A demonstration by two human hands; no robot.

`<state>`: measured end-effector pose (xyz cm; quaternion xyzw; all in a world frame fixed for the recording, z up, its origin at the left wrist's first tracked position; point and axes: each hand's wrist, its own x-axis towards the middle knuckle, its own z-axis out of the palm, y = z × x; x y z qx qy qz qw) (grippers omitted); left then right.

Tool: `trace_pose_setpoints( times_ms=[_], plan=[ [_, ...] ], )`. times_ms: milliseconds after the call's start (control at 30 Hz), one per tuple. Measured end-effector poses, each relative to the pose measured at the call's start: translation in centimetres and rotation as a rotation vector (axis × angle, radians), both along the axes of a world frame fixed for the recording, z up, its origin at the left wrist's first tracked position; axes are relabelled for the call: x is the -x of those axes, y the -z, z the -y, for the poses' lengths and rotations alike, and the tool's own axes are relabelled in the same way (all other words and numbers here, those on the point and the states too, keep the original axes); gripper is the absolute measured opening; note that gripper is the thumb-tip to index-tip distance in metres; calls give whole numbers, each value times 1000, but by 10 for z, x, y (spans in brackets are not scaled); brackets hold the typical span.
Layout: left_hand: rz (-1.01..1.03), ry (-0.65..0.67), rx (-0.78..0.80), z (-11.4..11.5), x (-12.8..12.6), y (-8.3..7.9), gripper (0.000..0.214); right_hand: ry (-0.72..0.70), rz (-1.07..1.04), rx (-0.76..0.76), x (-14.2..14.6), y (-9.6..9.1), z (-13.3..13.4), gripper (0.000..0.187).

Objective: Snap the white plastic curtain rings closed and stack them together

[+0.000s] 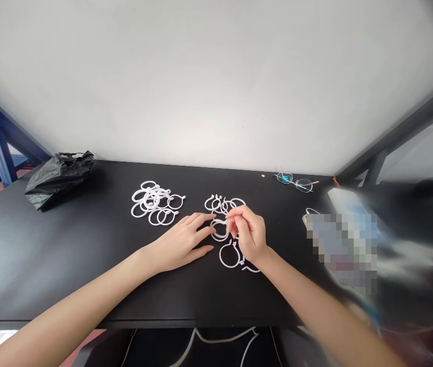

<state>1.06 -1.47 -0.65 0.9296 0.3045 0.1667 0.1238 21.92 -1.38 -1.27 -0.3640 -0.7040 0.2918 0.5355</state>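
Both of my hands meet over a white plastic ring (219, 230) on the black table (86, 265). My left hand (184, 242) lies nearly flat, fingers stretched out, with its fingertips touching the ring's left side. My right hand (249, 232) is closed in a pinch on the ring's upper right part. A row of linked white rings (224, 204) lies just beyond the hands. Another white ring (229, 255) rests under my right wrist. A loose pile of white rings (156, 202) sits to the left.
A crumpled black plastic bag (58, 177) lies at the table's back left. Eyeglasses (296, 181) and a small yellow speck (263, 176) sit near the white wall. A blurred, pixelated item (341, 244) occupies the right side. White cables (220, 339) hang below the front edge.
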Motion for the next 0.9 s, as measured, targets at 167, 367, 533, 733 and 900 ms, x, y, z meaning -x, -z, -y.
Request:
trace_pose_setpoints(
  times_ms=[167,367,533,733,900],
  plan=[
    [-9,-23,-14,-1,3,2,19,53,17,12,0,-1,-2,23],
    [-17,-29,-5,-5,5,3,17,53,18,10,1,-1,-1,24],
    [40,-33,4,-5,6,3,17,55,25,13,1,-1,-1,24],
    [289,-59,97,-3,6,-2,12,50,62,-51,2,-5,0,16],
    [460,-137,256,-4,7,-9,10,19,82,-85,4,-9,-1,13]
  ],
)
